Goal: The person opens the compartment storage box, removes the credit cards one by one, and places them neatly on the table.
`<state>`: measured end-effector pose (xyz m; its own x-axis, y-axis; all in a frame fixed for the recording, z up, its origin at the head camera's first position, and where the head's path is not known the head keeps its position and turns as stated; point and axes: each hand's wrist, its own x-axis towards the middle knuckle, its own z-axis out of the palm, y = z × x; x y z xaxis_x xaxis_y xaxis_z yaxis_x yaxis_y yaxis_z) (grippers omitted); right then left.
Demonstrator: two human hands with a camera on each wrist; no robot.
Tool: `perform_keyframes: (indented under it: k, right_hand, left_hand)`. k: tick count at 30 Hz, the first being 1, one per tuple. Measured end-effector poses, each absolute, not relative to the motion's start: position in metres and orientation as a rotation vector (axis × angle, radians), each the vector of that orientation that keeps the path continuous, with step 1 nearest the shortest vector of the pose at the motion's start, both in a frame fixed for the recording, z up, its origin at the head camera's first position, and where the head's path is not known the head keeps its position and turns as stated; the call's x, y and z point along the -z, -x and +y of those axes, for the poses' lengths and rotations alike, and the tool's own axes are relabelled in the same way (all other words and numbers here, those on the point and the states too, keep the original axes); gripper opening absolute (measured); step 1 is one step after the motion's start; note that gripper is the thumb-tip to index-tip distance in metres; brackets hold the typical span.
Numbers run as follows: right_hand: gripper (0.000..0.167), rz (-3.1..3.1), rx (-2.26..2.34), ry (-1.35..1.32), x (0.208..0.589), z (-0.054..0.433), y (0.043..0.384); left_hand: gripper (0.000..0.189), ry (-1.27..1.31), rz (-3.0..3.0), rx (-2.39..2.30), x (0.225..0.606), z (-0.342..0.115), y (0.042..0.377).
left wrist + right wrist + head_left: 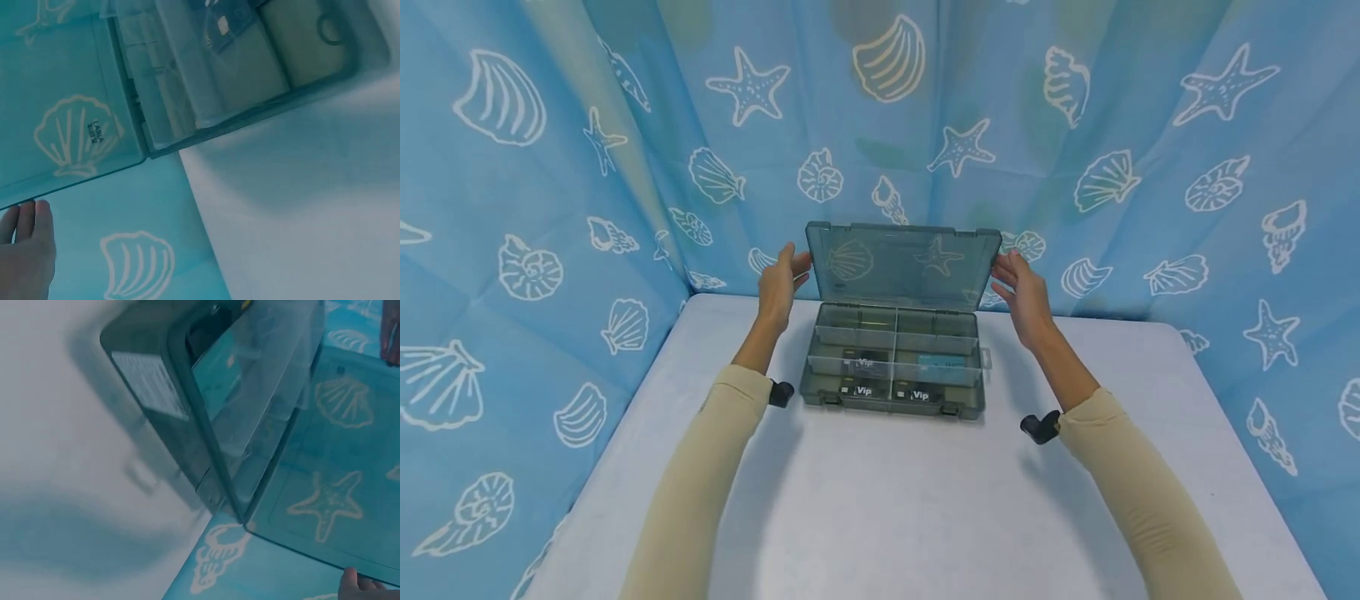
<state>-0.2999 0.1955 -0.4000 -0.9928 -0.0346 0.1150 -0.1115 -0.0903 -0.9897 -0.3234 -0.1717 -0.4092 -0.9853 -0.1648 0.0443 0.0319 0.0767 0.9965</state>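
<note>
A translucent grey-green compartment box (891,407) stands on the table with its hinged lid (904,271) raised at the back. My left hand (777,287) is at the lid's left edge; in the left wrist view its straight fingertips (42,209) meet that edge. At the lid's right edge is my right hand (1024,300), fingers extended, with fingertips (350,575) right at the rim in the right wrist view. Black cards marked "Vip" (863,390) lie in the front and middle compartments. A teal card (942,364) lies in the middle right one.
Clear dividers (850,337) split the box into compartments. A white label (150,384) is stuck on its side. The white-covered table (895,508) extends in front. Behind it hangs a blue curtain (820,100) with shell and starfish prints, close to the raised lid.
</note>
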Motion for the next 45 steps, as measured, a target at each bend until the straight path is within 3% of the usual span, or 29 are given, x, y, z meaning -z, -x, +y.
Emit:
perform_keyframes:
  k: [19, 28, 33, 37, 45]
  right_hand:
    - [0.077, -2.224, -2.273, -0.115, 0.415, 0.185, 0.341]
    - [0.08, -2.271, -2.259, -0.153, 0.406, 0.192, 0.327]
    - [0.069, -2.514, -2.183, -0.154, 0.408, 0.191, 0.311]
    - [0.06, -2.774, -2.024, -0.198, 0.42, 0.186, 0.295]
    - [0.07, -3.106, -1.502, -0.351, 0.445, 0.179, 0.271]
  left_hand:
    - [0.069, -0.074, -2.113, 2.255, 0.415, -0.174, 0.347]
    - [0.08, -0.003, -2.277, 2.271, 0.418, -0.181, 0.338]
    - [0.073, -0.004, -2.363, 2.289, 0.426, -0.192, 0.322]
    - [0.07, -0.023, -2.484, 2.223, 0.442, -0.205, 0.301]
    - [0.073, -0.161, -2.635, 2.183, 0.469, -0.215, 0.27]
